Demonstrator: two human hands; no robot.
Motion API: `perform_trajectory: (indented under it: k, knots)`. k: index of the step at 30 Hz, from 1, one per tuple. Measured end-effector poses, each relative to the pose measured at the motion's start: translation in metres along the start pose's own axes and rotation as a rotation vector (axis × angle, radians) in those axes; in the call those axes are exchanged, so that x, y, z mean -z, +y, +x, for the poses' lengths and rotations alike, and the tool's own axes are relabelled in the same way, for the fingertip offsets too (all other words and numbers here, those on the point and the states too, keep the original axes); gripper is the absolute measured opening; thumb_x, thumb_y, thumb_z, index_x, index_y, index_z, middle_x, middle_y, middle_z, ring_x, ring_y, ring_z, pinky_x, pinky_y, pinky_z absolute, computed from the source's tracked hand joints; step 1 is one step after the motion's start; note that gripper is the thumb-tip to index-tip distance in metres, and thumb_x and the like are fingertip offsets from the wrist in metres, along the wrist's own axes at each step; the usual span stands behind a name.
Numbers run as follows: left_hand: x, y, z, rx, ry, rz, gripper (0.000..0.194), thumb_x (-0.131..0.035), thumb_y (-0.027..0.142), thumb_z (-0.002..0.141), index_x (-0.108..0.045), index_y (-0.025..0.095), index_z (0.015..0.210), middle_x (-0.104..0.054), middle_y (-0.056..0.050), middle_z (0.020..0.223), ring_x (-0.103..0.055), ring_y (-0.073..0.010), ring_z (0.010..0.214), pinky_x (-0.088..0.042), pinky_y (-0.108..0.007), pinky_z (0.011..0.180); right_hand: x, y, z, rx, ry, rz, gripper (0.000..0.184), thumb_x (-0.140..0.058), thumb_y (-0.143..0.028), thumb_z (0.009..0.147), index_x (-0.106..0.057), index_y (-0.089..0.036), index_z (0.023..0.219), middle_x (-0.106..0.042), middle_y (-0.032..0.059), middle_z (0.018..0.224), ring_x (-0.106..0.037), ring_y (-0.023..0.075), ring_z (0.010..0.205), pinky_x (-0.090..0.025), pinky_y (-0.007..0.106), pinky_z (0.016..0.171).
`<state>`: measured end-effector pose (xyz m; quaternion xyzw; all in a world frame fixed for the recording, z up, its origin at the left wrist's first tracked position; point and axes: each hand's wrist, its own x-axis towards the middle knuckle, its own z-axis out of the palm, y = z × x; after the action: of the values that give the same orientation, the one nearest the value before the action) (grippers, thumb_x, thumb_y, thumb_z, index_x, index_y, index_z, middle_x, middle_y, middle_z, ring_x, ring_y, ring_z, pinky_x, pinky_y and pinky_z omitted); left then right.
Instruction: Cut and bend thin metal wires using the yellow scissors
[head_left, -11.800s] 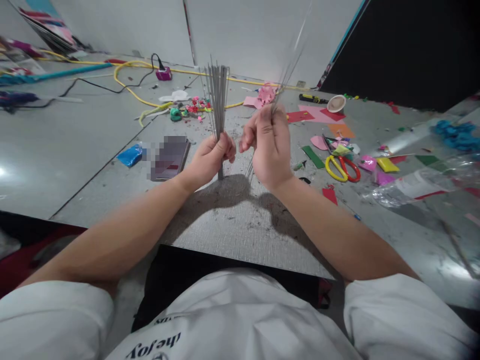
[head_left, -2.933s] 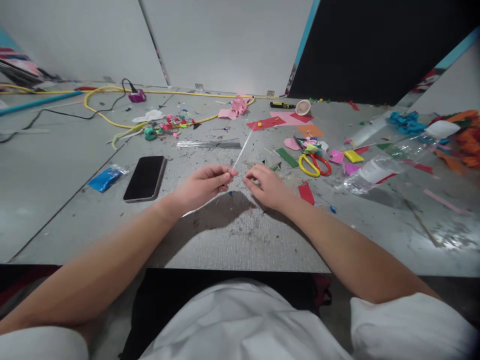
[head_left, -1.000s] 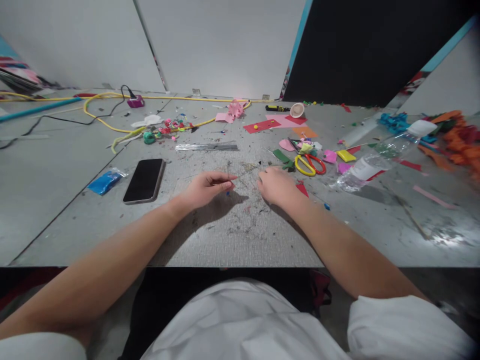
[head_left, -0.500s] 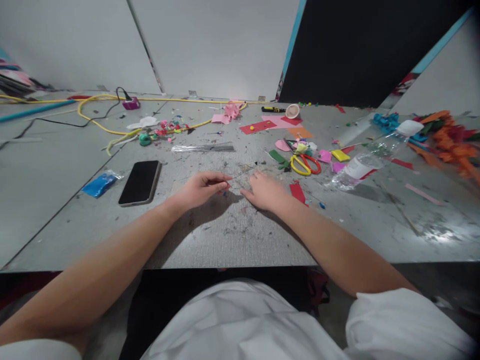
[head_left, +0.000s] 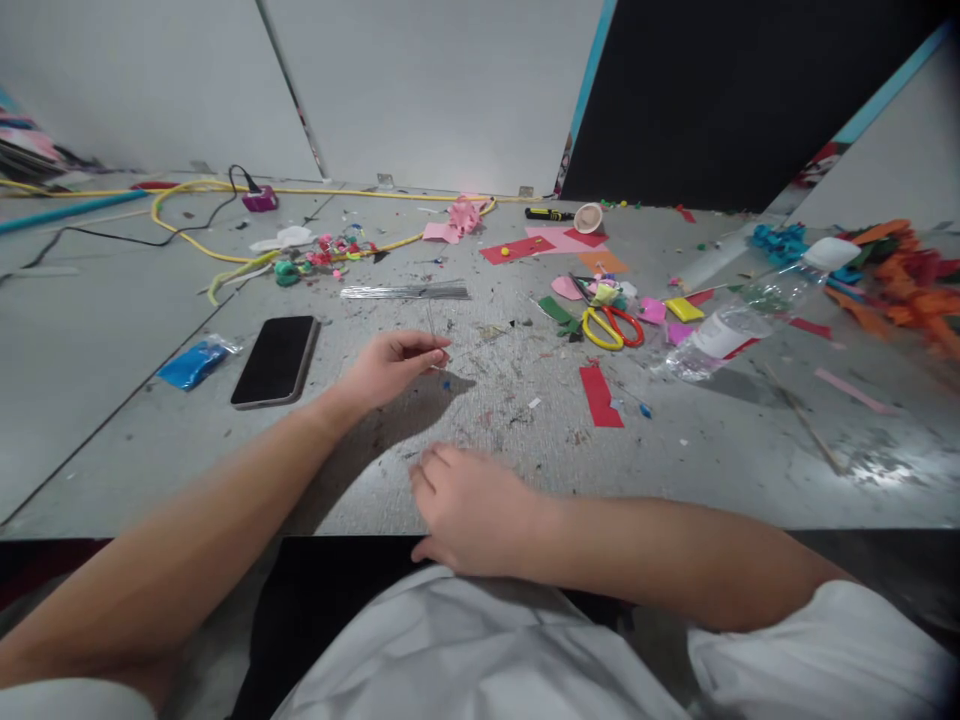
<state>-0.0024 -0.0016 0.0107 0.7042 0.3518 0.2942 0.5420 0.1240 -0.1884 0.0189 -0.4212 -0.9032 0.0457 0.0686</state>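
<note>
My left hand (head_left: 396,366) is closed in a pinch above the grey tabletop. A thin wire (head_left: 430,320) sticks up from its fingers. Just below the fingertips is a small blue blob (head_left: 446,385); whether it is joined to the wire I cannot tell. Nearer to me, my right hand (head_left: 476,510) hovers by the front edge of the table, palm down, slightly blurred. Its thumb is apart from the loosely bent fingers, and nothing shows in them. Beyond my left hand lies a bundle of straight wires (head_left: 405,292).
A phone (head_left: 275,361) and a blue packet (head_left: 195,365) lie left. Right of centre are scissors (head_left: 602,330) with yellow and red handles, a red paper strip (head_left: 600,397) and a plastic bottle (head_left: 739,325). A yellow cable (head_left: 315,192) runs along the back.
My right hand has left the wire and come back toward my body, down and left. My left hand stays nearly in place; its wire now points up instead of right.
</note>
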Motion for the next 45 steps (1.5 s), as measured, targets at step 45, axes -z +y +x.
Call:
perform_trajectory:
  k: [45]
  knots:
    - [-0.011,-0.004,-0.007,-0.299,-0.306,0.160,0.026,-0.072,0.038,0.092,-0.080,0.015,0.101,-0.076,-0.007,0.086,-0.065,-0.0152,0.076,-0.050,-0.028,0.072,-0.003,0.106,0.030,-0.421,0.860,0.746,0.010,-0.068,-0.031,0.087,-0.068,-0.021,0.087,-0.073,0.0035,0.083,-0.068,0.0177,0.076,-0.054,0.034,0.072]
